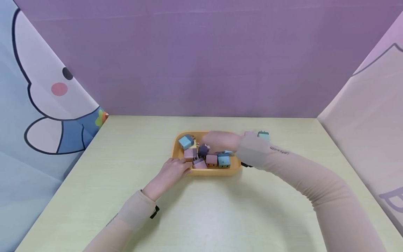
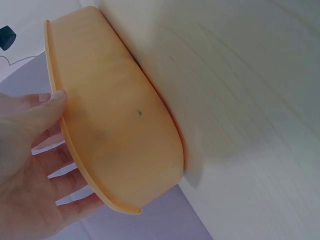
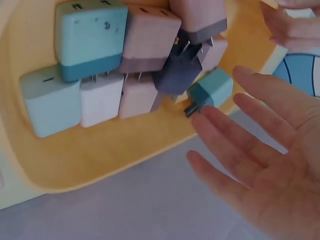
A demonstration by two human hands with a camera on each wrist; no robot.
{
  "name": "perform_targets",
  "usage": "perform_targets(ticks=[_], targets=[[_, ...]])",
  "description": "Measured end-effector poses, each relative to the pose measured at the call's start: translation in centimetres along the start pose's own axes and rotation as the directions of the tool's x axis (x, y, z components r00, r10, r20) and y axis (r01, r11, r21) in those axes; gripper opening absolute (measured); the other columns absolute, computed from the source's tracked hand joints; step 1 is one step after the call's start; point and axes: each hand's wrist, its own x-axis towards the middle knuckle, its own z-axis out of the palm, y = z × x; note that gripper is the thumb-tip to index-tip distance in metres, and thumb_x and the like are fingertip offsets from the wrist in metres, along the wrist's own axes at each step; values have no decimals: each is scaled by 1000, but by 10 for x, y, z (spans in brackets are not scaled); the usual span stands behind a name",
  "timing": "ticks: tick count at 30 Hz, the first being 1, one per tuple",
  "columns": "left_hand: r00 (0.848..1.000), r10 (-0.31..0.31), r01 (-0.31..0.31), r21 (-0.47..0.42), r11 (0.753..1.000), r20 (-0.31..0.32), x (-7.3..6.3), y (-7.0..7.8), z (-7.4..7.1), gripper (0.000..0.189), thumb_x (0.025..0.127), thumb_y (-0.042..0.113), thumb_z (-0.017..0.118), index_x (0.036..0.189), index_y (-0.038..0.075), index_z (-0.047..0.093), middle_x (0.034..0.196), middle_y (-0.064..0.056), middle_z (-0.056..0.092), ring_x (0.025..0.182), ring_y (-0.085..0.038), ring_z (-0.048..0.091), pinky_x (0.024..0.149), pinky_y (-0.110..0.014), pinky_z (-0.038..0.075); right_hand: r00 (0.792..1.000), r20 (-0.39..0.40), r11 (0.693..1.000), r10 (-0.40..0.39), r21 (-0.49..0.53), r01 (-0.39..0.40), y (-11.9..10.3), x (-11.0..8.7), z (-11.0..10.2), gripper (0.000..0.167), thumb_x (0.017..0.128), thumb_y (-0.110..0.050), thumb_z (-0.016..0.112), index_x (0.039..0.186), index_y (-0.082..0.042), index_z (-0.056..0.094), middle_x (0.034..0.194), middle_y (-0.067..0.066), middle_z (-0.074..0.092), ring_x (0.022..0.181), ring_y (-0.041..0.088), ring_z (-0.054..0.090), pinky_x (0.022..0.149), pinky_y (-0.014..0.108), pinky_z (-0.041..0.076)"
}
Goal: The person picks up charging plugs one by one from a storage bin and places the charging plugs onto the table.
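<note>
An orange-yellow plastic basket (image 1: 217, 172) on the table holds several plug chargers in mint, blue, pink, white and dark navy. My left hand (image 1: 171, 172) grips its near-left rim; in the left wrist view the thumb lies over the rim of the basket wall (image 2: 115, 115) and the other fingers are behind it. Over the basket's far side is my right hand (image 1: 220, 140), blurred in the head view. The right wrist view has that hand (image 3: 270, 160) with fingers extended and spread, fingertips close to a blue charger (image 3: 218, 86). A navy charger (image 3: 180, 75) lies beside that one.
Behind the right sleeve, a mint charger (image 1: 263, 135) and a partly hidden pink charger (image 1: 250, 133) lie on the table, right of the basket. A purple backdrop (image 1: 201, 63) closes off the far edge, with printed cloth panels on both sides.
</note>
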Motion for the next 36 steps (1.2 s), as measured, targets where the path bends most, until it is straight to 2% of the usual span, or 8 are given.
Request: perform_targets(ticks=[4, 7, 11, 16, 20, 23, 28, 36], targets=[[1000, 14, -14, 7, 1000, -21, 0, 0, 0, 10, 81, 24, 63, 80, 14, 63, 78, 0, 63, 66, -16, 54, 56, -27, 38, 1000, -6, 999, -3, -43, 3, -33, -17, -11, 24, 81, -5, 62, 103, -14, 63, 101, -1, 62, 80, 11, 54, 69, 26, 44], [1000, 17, -17, 3, 1000, -25, 0, -1, 1, 10, 81, 24, 63, 79, 14, 63, 78, 0, 63, 66, -16, 54, 57, -27, 38, 1000, -13, 999, -21, -47, 20, -43, -22, -11, 25, 82, -6, 62, 106, -15, 62, 102, -2, 62, 80, 9, 53, 70, 25, 44], [999, 28, -28, 7, 1000, -35, 0, -2, 1, 11, 80, 25, 63, 79, 14, 62, 78, 0, 63, 65, -16, 54, 57, -28, 38, 997, -9, 993, -73, -97, 72, -45, -16, -6, 30, 82, -6, 61, 111, -13, 60, 104, 1, 62, 83, 9, 54, 72, 24, 44], [996, 63, -61, 36, 997, -63, 0, -2, 2, 12, 80, 25, 64, 80, 13, 62, 80, -1, 63, 64, -17, 54, 54, -27, 38, 993, 12, 981, -119, -151, 119, -49, -5, 0, 30, 82, -3, 60, 111, -10, 61, 104, 3, 62, 87, 12, 56, 74, 24, 45], [994, 77, -74, 45, 996, -75, 0, -2, 2, 13, 79, 25, 63, 78, 13, 60, 82, -2, 64, 63, -18, 54, 53, -27, 37, 991, 23, 984, -134, -117, 135, -50, 3, 4, 28, 82, -6, 62, 109, -13, 62, 105, 2, 62, 92, 14, 57, 75, 24, 46], [994, 78, -75, 45, 996, -76, 0, -1, 2, 13, 79, 25, 64, 78, 13, 60, 82, -2, 64, 62, -18, 54, 52, -26, 36, 991, 22, 987, -134, -87, 135, -48, 6, 8, 23, 83, -11, 62, 105, -15, 63, 101, 0, 63, 86, 13, 57, 70, 23, 45], [995, 74, -72, 35, 997, -74, 0, -1, 1, 13, 80, 25, 64, 78, 13, 60, 80, -2, 64, 62, -18, 54, 52, -26, 35, 989, 18, 980, -148, -130, 149, -46, 9, 12, 17, 82, -15, 63, 99, -14, 65, 91, -1, 63, 71, 11, 49, 61, 22, 39], [995, 70, -67, 41, 997, -74, 0, -1, 1, 14, 79, 25, 64, 75, 14, 56, 77, -1, 62, 61, -17, 53, 52, -27, 36, 985, 28, 974, -168, -151, 170, -42, 14, 15, 15, 82, -14, 64, 96, -14, 66, 89, -2, 63, 73, 8, 50, 64, 21, 41]])
